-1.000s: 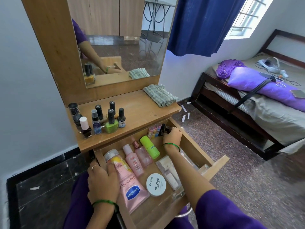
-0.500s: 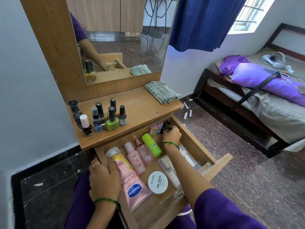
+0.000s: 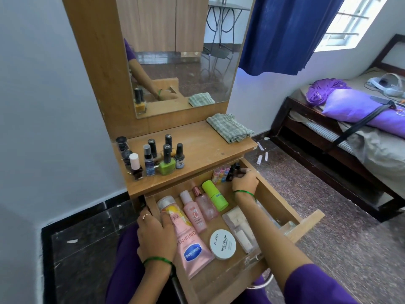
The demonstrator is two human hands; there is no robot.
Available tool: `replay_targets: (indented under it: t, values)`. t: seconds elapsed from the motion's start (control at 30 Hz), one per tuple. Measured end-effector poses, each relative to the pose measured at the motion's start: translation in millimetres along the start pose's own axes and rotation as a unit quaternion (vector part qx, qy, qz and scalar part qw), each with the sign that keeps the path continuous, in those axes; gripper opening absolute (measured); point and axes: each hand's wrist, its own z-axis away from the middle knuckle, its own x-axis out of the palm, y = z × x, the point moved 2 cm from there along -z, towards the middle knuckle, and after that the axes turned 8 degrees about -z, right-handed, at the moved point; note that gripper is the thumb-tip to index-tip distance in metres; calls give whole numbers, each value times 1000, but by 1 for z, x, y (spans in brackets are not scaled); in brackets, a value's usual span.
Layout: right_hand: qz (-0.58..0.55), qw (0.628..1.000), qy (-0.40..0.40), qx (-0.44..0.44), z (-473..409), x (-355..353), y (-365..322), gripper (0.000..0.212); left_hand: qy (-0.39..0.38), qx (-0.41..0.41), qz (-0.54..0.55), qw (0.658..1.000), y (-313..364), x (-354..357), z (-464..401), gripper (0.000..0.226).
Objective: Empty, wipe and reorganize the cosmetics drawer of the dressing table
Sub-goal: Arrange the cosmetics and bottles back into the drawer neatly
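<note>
wooden drawer (image 3: 282, 194) edge (right hand (image 3: 245, 182) beside)

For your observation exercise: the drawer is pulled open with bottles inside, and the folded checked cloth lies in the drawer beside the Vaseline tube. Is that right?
Not quite. The head view shows the folded checked cloth on the dressing table top below the mirror, not in the drawer. The drawer is open with bottles inside, including the Vaseline tube.

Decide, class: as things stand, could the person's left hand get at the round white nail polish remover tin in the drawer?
Probably yes. The left hand rests at the drawer's left edge, and only the flat pink Vaseline tube lies between it and the tin, whose lid is uncovered.
</note>
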Motion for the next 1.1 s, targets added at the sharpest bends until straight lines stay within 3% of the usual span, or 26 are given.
replay_targets:
  t: [0.1,0.23,0.4,0.47,0.63,0.8,1.1]
  values:
    - [-67,998,12,-3,5,-6,-19,31,2,-6,-3,1000,1,-1,0,32]
    - [-156,983,-15,-97,29,-12,-62,24,5,-7,-14,1000,1,-2,0,37]
    - [-94,944,-248,-197,58,11,-100,25,3,-6,-32,999,1,-2,0,38]
    - [-50,928,-280,-239,67,23,-107,29,1,-7,-38,999,1,-3,0,39]
    - [18,925,-261,-277,75,40,-115,30,-5,2,-58,998,1,-4,1,40]
    - [3,928,-245,-282,80,36,-118,20,-7,-3,-60,998,1,-3,0,39]
    - [-40,952,-176,-248,58,-37,-79,16,-2,-2,-35,999,-4,3,-4,40]
